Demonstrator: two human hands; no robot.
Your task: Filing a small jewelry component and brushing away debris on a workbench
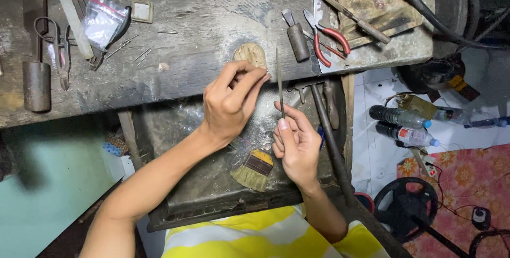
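Over the tray (212, 194) — right hand (298, 144) grips file (279, 80); left hand (229, 104) pinches beside it.

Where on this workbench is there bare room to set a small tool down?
The widest bare patch is on the bench top between the plastic bag and the red-handled pliers. The left end around the scissors is crowded. In the tray, the left hand, right hand and brush fill the middle.

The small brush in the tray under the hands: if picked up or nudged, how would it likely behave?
The brush looks light: short and flat. Its splayed tan bristles would probably bend when pushed, while the dark band looks stiff. Being flat, it seems unlikely to roll in the tray.
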